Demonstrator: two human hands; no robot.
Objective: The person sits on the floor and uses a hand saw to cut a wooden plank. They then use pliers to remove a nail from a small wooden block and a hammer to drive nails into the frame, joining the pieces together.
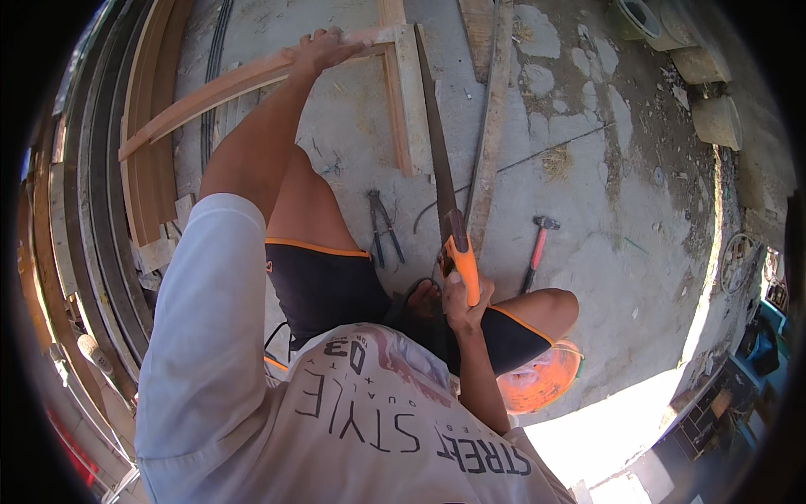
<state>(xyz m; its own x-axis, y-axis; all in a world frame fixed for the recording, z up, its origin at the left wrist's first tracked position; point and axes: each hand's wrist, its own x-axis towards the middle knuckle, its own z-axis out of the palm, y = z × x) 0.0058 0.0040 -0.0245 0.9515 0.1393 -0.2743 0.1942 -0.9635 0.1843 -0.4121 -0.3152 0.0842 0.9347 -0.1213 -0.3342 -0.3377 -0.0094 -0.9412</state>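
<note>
My right hand [464,301] is wrapped around the orange handle of a handsaw [440,151]. The long dark blade points away from me, close along the right side of an upright-looking pale timber piece [411,105]. With my left arm stretched forward, my left hand [319,52] grips the top of a long reddish wooden board [227,88], fingers over its edge. The board's right end meets the pale timber near the blade's far tip. Whether the teeth touch wood there cannot be made out.
Pincers [382,228] lie on the concrete floor between my legs. A hammer with a red handle [536,256] lies right of the saw, near an orange basin [541,378]. A loose plank [491,126] runs beside the blade. Long timbers [101,193] are stacked at left; buckets [635,18] stand far right.
</note>
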